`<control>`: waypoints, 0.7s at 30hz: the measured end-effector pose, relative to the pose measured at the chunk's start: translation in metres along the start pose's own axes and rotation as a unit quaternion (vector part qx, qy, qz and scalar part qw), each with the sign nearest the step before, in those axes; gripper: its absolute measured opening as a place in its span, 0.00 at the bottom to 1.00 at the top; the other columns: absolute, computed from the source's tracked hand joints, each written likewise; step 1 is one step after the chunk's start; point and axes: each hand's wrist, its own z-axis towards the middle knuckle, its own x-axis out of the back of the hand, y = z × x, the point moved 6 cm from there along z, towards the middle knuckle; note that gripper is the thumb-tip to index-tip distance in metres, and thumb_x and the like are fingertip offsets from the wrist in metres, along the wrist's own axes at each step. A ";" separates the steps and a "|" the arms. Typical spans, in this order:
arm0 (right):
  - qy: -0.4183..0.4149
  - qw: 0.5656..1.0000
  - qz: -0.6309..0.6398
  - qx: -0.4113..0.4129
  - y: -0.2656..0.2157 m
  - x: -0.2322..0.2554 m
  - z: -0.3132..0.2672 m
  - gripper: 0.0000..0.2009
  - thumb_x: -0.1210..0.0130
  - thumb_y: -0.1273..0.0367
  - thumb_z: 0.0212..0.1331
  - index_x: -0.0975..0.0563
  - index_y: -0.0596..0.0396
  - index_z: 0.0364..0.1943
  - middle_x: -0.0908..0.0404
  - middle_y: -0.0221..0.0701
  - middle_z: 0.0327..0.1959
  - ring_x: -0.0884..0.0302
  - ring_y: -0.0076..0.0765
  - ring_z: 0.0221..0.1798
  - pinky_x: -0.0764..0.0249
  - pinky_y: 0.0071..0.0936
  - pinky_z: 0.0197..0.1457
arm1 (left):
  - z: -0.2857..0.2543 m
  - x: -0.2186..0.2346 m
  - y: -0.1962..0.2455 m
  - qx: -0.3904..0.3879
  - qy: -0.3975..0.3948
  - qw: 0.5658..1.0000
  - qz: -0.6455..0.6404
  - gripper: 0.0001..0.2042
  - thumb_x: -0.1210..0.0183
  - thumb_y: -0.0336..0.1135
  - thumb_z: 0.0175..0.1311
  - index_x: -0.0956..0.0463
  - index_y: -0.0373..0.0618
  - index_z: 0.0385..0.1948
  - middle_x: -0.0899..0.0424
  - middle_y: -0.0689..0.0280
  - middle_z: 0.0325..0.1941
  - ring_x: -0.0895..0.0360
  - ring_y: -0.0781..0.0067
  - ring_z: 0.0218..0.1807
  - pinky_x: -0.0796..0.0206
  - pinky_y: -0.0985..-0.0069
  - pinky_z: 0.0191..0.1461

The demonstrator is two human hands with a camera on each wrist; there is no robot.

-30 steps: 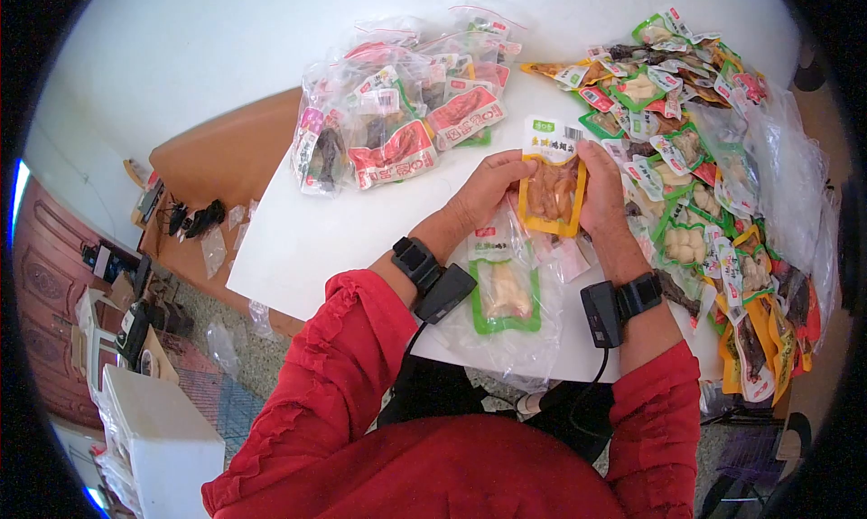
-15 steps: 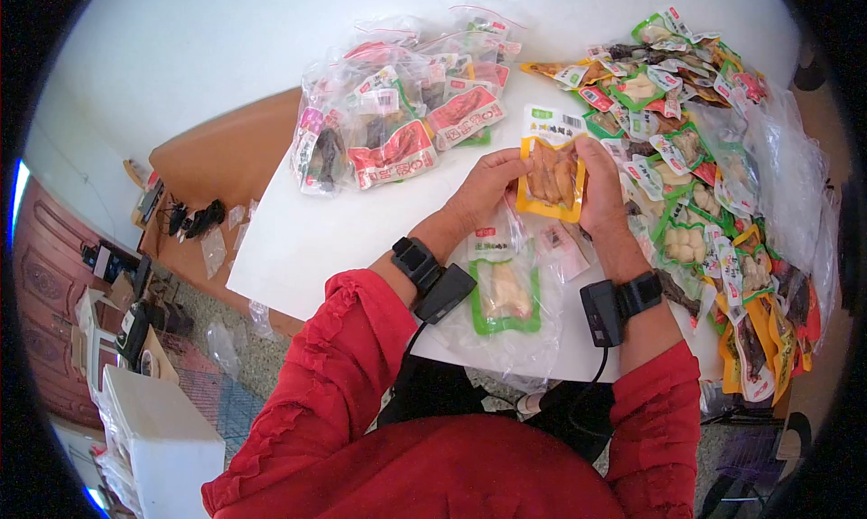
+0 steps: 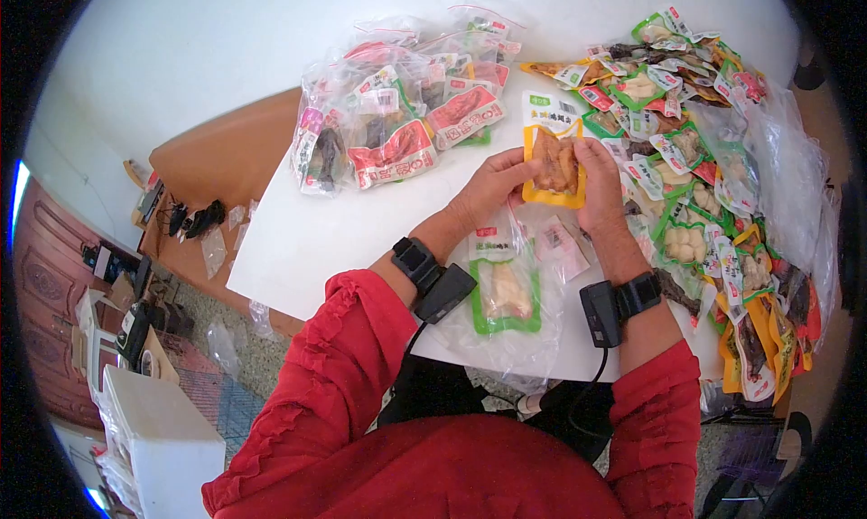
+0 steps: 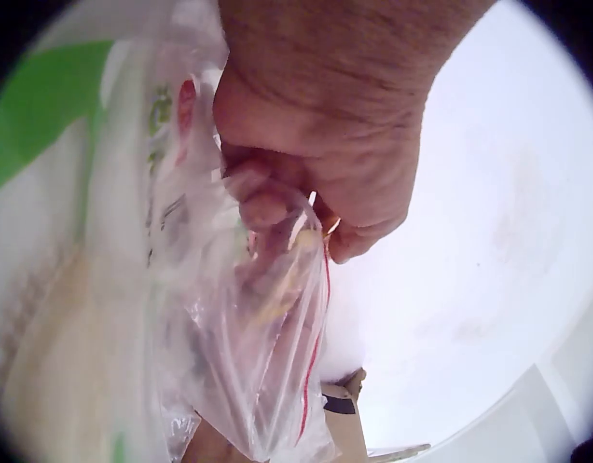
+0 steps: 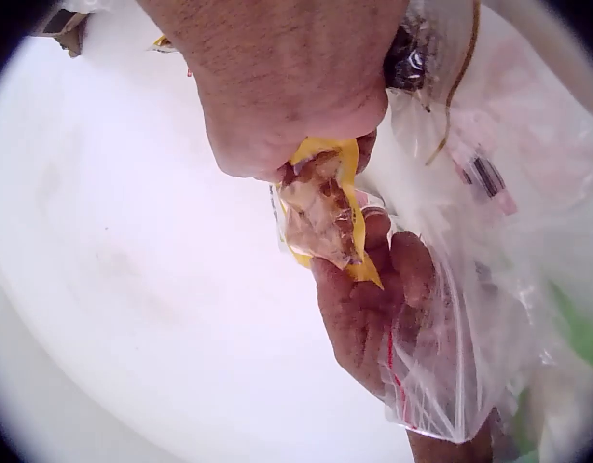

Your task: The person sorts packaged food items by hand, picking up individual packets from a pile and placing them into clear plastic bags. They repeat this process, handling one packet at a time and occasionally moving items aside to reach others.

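Note:
A yellow-edged vacuum food packet (image 3: 554,168) with a white top and brown meat is held up over the table between both hands. My left hand (image 3: 490,183) grips its left side, thumb across the front. On the opposite side my right hand (image 3: 600,185) pinches the edge with bent fingers. Below them lies a clear zip bag (image 3: 551,325) containing a green-edged packet (image 3: 504,295) with pale food. In the left wrist view, the bag's red zip line (image 4: 319,333) runs down beside my left fingers, and its clear plastic (image 4: 253,347) overlaps them.
Filled zip bags (image 3: 393,153) are grouped at the table's back left. A large heap of loose food packets (image 3: 684,153) covers the right side, with clear plastic bags (image 3: 795,167) along it. A brown bench (image 3: 226,158) stands behind the white table (image 3: 271,248).
The packet has risen slightly and straightened upright. Both hands have drawn closer together on it, the left thumb moving further across its front and the packet's contents bunching.

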 end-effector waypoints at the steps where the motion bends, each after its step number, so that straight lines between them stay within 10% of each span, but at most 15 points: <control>1: 0.003 1.000 -0.010 0.005 0.000 0.002 0.001 0.06 0.56 0.68 0.58 0.30 0.56 0.32 0.27 0.27 0.31 0.29 0.21 0.34 0.30 0.19 0.39 | 0.000 0.000 -0.001 0.000 0.000 1.000 0.000 0.13 0.50 0.36 0.58 0.30 0.41 0.42 0.28 0.74 0.24 0.38 0.90 0.18 0.47 0.91 0.18; 21: -0.005 1.000 -0.012 0.017 0.000 0.000 0.002 0.07 0.54 0.68 0.56 0.30 0.56 0.34 0.28 0.27 0.30 0.29 0.20 0.31 0.30 0.18 0.34 | 0.001 0.007 0.003 -0.022 0.058 0.993 -0.105 0.13 0.54 0.35 0.60 0.34 0.42 0.46 0.28 0.72 0.31 0.36 0.88 0.22 0.47 0.92 0.19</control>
